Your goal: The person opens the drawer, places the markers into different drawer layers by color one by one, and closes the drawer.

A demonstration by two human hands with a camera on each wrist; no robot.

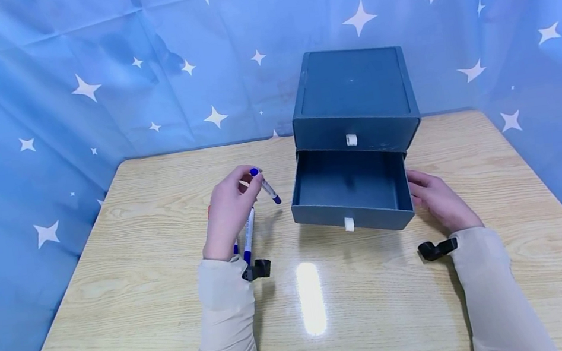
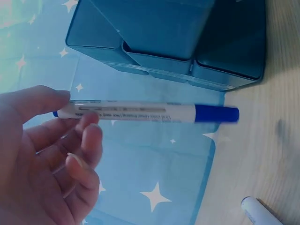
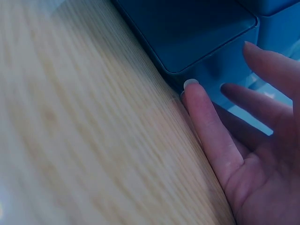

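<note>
Between thumb and fingers, my left hand [image 1: 232, 207] pinches a white marker with blue ends [image 2: 136, 111], raised above the table just left of the pulled-out drawer. That lower drawer [image 1: 353, 217] of the dark blue drawer unit [image 1: 351, 84] stands open, its inside bare, with a white knob on its front. My right hand [image 1: 440, 198] is beside the drawer's right side, fingers loosely extended; in the right wrist view its fingertips [image 3: 191, 84] come right at the drawer's lower corner. Partly hidden under my left wrist, another blue-capped marker [image 1: 248, 234] lies on the table.
The wooden table [image 1: 133, 316] carries the drawer unit at its far edge. A blue curtain [image 1: 235, 38] with white stars hangs behind and along both sides. The upper drawer [image 1: 329, 134] is closed. A bit of something red shows behind my left hand.
</note>
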